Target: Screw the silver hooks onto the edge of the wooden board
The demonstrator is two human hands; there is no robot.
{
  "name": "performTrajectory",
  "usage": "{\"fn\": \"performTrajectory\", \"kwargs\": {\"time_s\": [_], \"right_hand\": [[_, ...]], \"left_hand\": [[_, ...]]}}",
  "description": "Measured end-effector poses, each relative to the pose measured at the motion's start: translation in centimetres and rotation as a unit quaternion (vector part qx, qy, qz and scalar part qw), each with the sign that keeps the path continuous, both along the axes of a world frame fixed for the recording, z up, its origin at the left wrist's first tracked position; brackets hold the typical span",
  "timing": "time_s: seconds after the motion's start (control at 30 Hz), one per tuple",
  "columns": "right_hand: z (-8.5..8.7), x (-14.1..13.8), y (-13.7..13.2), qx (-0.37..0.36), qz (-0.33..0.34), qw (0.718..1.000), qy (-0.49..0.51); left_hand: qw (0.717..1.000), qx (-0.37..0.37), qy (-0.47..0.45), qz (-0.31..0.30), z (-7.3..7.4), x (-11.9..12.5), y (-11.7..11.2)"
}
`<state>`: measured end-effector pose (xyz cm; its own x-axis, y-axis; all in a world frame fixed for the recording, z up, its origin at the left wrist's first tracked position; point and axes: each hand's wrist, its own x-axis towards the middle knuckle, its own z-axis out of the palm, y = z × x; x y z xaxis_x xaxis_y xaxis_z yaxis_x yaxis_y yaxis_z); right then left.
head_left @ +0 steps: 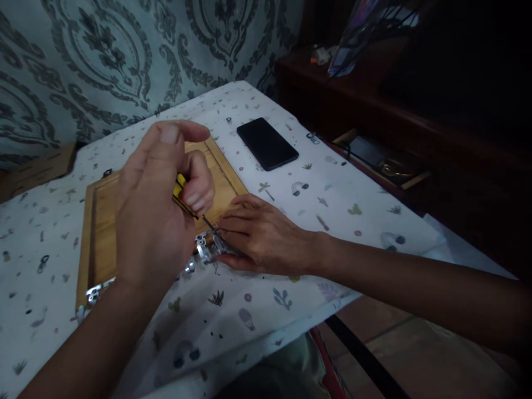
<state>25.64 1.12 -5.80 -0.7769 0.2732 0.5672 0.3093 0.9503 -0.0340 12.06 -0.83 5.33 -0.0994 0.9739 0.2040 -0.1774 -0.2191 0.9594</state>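
- The wooden panel (103,238) lies flat, 12 being straight ahead of the person; its near edge, apparently along its long axis, runs from 8 to 2 o'clock.
- On that edge, towards the 2 o'clock end, sits a metal hinge (203,249), partly covered by fingers; a second hinge (95,291) is at the 8 o'clock end.
- The left hand (160,199) is curled into a loose fist round the yellow-and-black handle of a screwdriver (178,191), the index finger crooked above it.
- The key relation: the screwdriver's shaft points from the left hand between 4 and 5 o'clock, its tip meeting the first hinge; whether it is seated in a screw is too small to tell.
- The right hand (270,235), the nearer to that hinge, comes in from 4 o'clock, the hinge lying at about 9 o'clock from its knuckles.
- Its fingers are bent close together over the hinge's end, thumb on the near side; whether it grips or merely steadies the metal, I cannot tell.
- Beneath everything is a surface (233,299) with a printed white cloth.
- A dark phone (268,144) lies at 1 o'clock from the right hand, apart from the panel.
- Farther out, an open drawer (380,160) stands at 2 o'clock, and a cardboard piece (39,172) at 10.
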Motion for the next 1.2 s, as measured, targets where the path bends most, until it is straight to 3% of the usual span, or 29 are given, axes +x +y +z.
{"fn": "performTrajectory", "kwargs": {"time_s": [0.23, 0.43, 0.6, 0.73, 0.93, 1.07, 1.2], "right_hand": [[0.1, 0.0, 0.1, 0.004, 0.005, 1.000, 0.000], [0.1, 0.1, 0.1, 0.006, 0.005, 1.000, -0.002], [0.1, 0.2, 0.1, 0.007, 0.003, 1.000, -0.013], [0.3, 0.2, 0.0, -0.002, 0.003, 1.000, -0.012], [0.3, 0.1, 0.0, -0.003, 0.003, 1.000, -0.002], [0.3, 0.1, -0.1, -0.007, 0.003, 1.000, -0.008], [0.5, 0.2, -0.2, -0.016, 0.002, 1.000, -0.017]], "left_hand": [[0.999, 0.019, 0.003, -0.046, -0.4, -0.1, 0.8], [0.998, 0.041, 0.021, 0.039, -0.3, 0.4, 0.1], [1.000, 0.022, -0.004, -0.016, 0.0, 0.0, 0.5], [0.996, 0.052, 0.024, -0.068, -0.3, -0.7, 1.0], [0.999, 0.043, 0.010, 0.020, -0.7, -0.6, 0.7], [1.000, 0.027, -0.001, 0.011, -0.5, -0.6, 0.9], [0.998, 0.023, 0.000, 0.063, -0.2, -1.1, 0.5]]}}
